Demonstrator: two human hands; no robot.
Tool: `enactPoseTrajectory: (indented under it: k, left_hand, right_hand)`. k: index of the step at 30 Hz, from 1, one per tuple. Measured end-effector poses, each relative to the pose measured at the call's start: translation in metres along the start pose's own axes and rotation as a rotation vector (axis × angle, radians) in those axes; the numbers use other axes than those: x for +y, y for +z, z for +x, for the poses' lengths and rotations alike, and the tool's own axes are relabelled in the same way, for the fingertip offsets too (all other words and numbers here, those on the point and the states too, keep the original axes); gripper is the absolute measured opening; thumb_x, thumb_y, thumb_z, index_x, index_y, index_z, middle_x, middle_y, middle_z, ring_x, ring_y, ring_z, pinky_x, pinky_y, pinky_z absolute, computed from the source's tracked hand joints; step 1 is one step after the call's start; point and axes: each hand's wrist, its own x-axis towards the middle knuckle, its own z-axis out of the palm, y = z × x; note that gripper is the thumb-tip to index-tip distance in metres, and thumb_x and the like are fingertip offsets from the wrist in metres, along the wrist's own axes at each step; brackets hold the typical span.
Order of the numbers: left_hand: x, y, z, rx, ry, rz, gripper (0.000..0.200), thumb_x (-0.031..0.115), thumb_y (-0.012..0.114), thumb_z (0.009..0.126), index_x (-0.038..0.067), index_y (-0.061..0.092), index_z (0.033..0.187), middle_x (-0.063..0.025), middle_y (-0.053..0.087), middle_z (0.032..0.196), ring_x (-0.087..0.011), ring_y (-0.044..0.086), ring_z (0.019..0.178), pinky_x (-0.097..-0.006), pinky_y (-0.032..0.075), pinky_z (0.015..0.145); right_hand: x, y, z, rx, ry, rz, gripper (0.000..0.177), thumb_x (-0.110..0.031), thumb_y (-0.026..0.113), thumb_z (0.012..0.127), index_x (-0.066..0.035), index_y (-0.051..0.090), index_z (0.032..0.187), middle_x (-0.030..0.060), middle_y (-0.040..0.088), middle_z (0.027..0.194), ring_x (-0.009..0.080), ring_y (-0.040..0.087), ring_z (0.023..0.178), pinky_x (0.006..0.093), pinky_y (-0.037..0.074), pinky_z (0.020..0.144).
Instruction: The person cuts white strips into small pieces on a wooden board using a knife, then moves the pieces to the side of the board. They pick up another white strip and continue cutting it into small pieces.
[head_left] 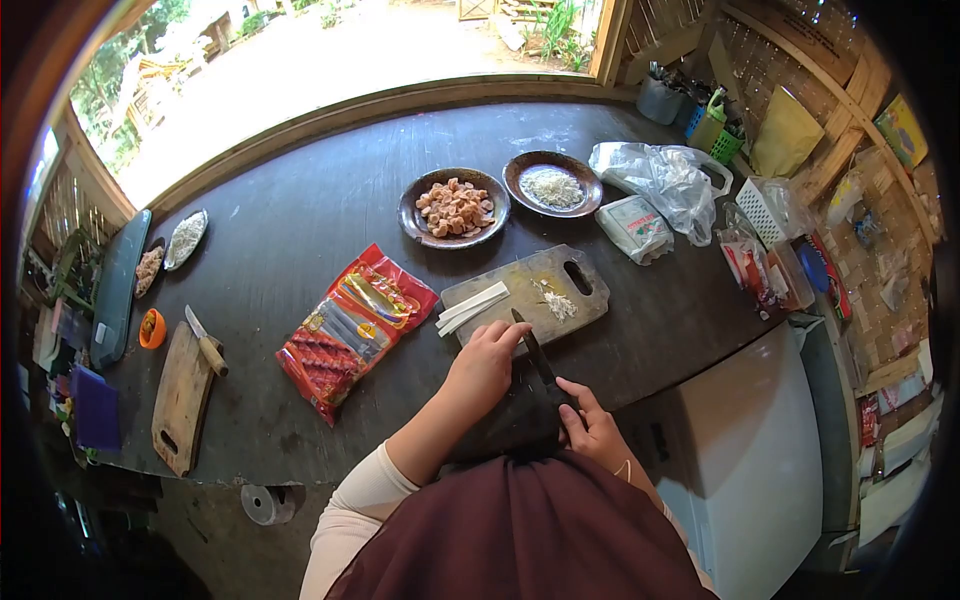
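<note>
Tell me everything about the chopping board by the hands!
The chopping board is a worn slab, seemingly wood, greyish-tan with darker stains and rounded corners. It lies flat on the dark table, an oblong handle hole at its right end. White strips lie on its left part; small white bits lie nearer the right. The left hand is over its near edge; contact can't be told.

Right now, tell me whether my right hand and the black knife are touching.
Touching. The head view shows the right hand gripping the black knife at its handle end.
</note>
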Motion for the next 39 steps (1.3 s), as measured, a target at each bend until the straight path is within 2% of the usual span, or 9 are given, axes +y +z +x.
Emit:
enactPoseTrajectory:
  k: [8, 17, 20, 39]
  left_hand:
    - [0.0004, 0.0002, 0.0, -0.018, 0.009, 0.002, 0.049, -0.003, 0.054, 0.085, 0.012, 0.052, 0.132, -0.0137, 0.058, 0.11, -0.0351, 0.056, 0.105, -0.0425, 0.048, 0.092]
    - [0.0011, 0.0007, -0.0009, 0.014, 0.028, 0.03, 0.053, -0.003, 0.056, 0.081, 0.012, 0.054, 0.131, -0.0125, 0.059, 0.109, -0.0331, 0.056, 0.103, -0.0406, 0.049, 0.089]
    - [0.0019, -0.0024, -0.0005, -0.046, -0.006, 0.006, 0.053, -0.005, 0.055, 0.084, 0.013, 0.053, 0.134, -0.0134, 0.057, 0.114, -0.035, 0.055, 0.108, -0.0421, 0.047, 0.093]
    - [0.0014, -0.0014, 0.0001, -0.035, -0.004, 0.01, 0.053, -0.005, 0.055, 0.083, 0.013, 0.053, 0.133, -0.0131, 0.057, 0.113, -0.0346, 0.055, 0.107, -0.0416, 0.048, 0.092]
  right_hand:
    - [0.0039, 0.0046, 0.0004, 0.024, -0.006, 0.074, 0.037, -0.017, 0.05, 0.103, -0.012, 0.047, 0.139, 0.0012, 0.056, 0.073, 0.0067, 0.049, 0.062, 0.0233, 0.044, 0.058]
    - [0.0024, 0.0062, 0.0009, 0.028, -0.03, 0.029, 0.037, -0.018, 0.049, 0.103, -0.011, 0.046, 0.139, 0.0027, 0.057, 0.072, 0.0078, 0.051, 0.062, 0.0241, 0.044, 0.057]
    - [0.0018, 0.006, 0.0014, 0.026, -0.033, 0.015, 0.037, -0.018, 0.049, 0.103, -0.011, 0.046, 0.139, 0.0028, 0.058, 0.072, 0.0079, 0.051, 0.062, 0.0243, 0.044, 0.057]
    - [0.0047, 0.0056, 0.0033, 0.017, -0.045, -0.043, 0.038, -0.019, 0.049, 0.103, -0.012, 0.044, 0.14, 0.0042, 0.059, 0.07, 0.0091, 0.053, 0.06, 0.0251, 0.045, 0.058]
